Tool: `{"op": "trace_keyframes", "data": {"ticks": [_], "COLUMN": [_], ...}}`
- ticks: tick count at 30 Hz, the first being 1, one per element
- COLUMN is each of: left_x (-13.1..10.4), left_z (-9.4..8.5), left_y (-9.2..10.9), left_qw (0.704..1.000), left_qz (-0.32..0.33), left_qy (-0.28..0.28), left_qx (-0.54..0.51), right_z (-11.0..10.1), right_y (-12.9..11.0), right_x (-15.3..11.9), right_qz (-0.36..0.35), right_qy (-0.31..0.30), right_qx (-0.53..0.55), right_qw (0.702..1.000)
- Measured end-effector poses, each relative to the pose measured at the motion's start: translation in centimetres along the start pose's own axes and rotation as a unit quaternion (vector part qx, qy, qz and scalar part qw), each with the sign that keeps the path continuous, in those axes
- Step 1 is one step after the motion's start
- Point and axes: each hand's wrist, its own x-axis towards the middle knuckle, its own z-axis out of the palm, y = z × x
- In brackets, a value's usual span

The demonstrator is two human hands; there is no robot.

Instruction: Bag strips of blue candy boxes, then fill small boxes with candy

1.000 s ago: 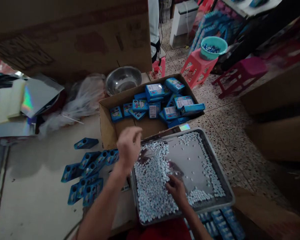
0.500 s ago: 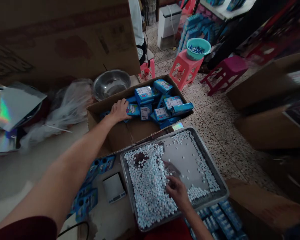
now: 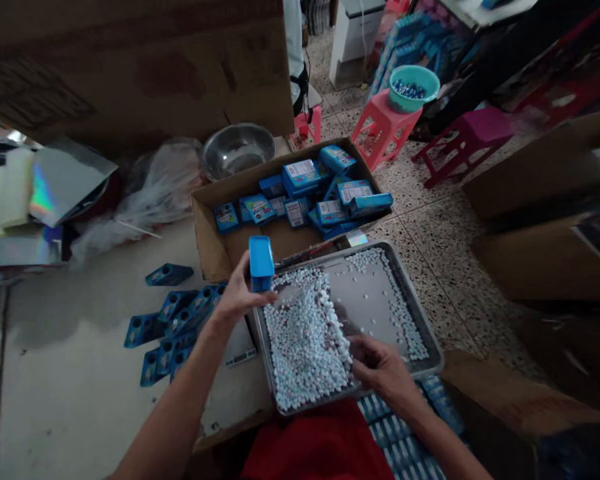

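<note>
My left hand is closed around a small blue box, held upright above the left edge of a metal tray. Small white and pale blue candies are heaped in the tray's left half, with a thinner band along its right edge. My right hand is in the tray at the right side of the heap, fingers curled together; whatever they hold is hidden. Beyond the tray, an open cardboard box contains several blue printed boxes.
Blue packs with round holes lie on the table at left, near a small scale. A steel bowl stands behind the cardboard box. On a pink stool sits a turquoise basin. Large cartons stand at right.
My left hand has come out of the cardboard box and back toward the tray with a blue box in it. My right hand stays beside the candy heap. The view has shifted.
</note>
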Motion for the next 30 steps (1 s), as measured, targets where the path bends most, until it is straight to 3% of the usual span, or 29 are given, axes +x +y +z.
{"op": "trace_keyframes", "data": {"ticks": [2, 4, 8, 10, 14, 20, 25, 30], "left_x": [-3.2, -5.0, -5.8, -5.6, -5.7, -6.2, -6.2, -5.9], "left_z": [2.7, 4.7, 6.7, 7.2, 8.6, 10.0, 10.7, 11.2], "left_y": [-1.6, -3.3, -7.1, -8.8, -10.6, -11.1, -12.8, -14.8], "left_qw": [0.985, 0.94, 0.818, 0.78, 0.763, 0.759, 0.753, 0.74], "left_qz": [-0.063, -0.135, -0.297, -0.347, -0.359, -0.322, -0.301, -0.303], "left_qy": [-0.005, 0.025, 0.073, 0.085, 0.1, 0.013, -0.005, 0.019], "left_qx": [-0.162, -0.313, -0.488, -0.513, -0.529, -0.566, -0.586, -0.601], "right_z": [-0.8, -1.4, -1.6, -1.3, 0.1, 1.7, 1.7, 2.2], "right_y": [-1.5, -2.1, -1.5, -0.8, 0.3, 0.7, -1.4, -4.1], "right_x": [-1.0, -1.6, -2.0, -1.9, -1.0, 1.0, 2.0, 3.1], "right_qz": [0.001, 0.007, 0.041, 0.046, 0.044, 0.031, 0.072, 0.108], "right_qy": [-0.001, -0.003, -0.022, -0.044, -0.09, -0.109, -0.118, -0.137], "right_qx": [-0.019, -0.029, -0.052, -0.069, -0.08, -0.076, -0.171, -0.254], "right_qw": [1.0, 1.0, 0.998, 0.996, 0.992, 0.991, 0.975, 0.951]}}
